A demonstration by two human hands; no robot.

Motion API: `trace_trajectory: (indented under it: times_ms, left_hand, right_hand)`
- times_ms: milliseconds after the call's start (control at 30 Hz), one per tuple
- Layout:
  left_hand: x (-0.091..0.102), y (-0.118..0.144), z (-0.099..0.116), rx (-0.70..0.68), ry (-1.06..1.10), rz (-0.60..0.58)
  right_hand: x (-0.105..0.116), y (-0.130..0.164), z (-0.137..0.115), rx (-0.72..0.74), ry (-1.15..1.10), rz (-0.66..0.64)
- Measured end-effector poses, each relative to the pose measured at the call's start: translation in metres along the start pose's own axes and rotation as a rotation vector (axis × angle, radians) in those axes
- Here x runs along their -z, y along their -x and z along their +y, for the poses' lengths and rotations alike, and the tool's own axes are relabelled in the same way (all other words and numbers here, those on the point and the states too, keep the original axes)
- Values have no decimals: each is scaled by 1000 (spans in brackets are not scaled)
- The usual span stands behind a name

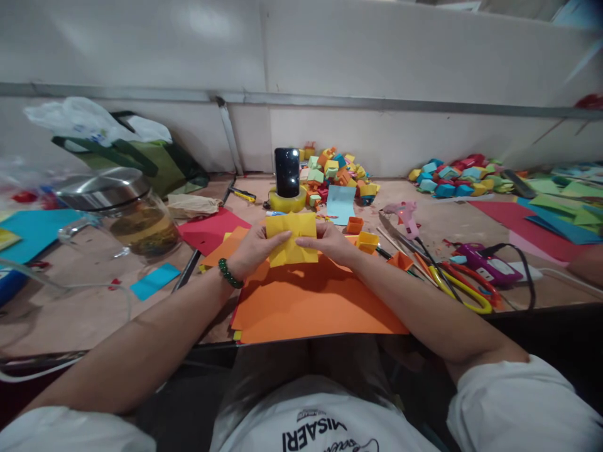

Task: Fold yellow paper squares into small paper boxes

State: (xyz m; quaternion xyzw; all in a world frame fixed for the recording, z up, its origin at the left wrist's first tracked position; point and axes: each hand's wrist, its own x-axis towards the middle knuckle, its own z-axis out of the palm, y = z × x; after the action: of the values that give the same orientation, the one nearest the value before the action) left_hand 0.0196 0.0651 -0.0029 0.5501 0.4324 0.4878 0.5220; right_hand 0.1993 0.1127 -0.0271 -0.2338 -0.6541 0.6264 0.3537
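Nearby, phone point(287, 171) on tape roll point(287, 201) stands behind yellow paper point(291, 242), scissors point(459, 285) rightward.

The yellow paper point(291, 238) is a small sheet, partly folded, with a crease running across it and its lower part angled toward the camera. It is held up above the orange sheet point(311, 301), pinched at its left edge by the left hand point(252, 250) and at its right edge by the right hand point(330, 242). Its top edge is nearly level. The orange sheet lies flat on the table, on top of a few other coloured sheets, and carries the paper's shadow.
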Motion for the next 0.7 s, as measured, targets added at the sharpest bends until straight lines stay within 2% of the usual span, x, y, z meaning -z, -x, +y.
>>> trace_trajectory:
  times_ms: [200,367,500,633,700]
  left_hand:
    - [0,0,1,-1,-7,54]
    - [4,-1,-3,79,-37,-13]
    - [4,-3,-3,90,43,-21]
    - [5,-5,4,75,181,44]
    - [8,-6,7,93,218,88]
  right_hand:
    - [2,1,-3,-69,-6,-1]
    - [1,-3,3,-48,52,108]
    - [-1,-4,5,49,146,143]
    - [4,0,0,185,246,268]
    - [9,2,-4,243,283,214]
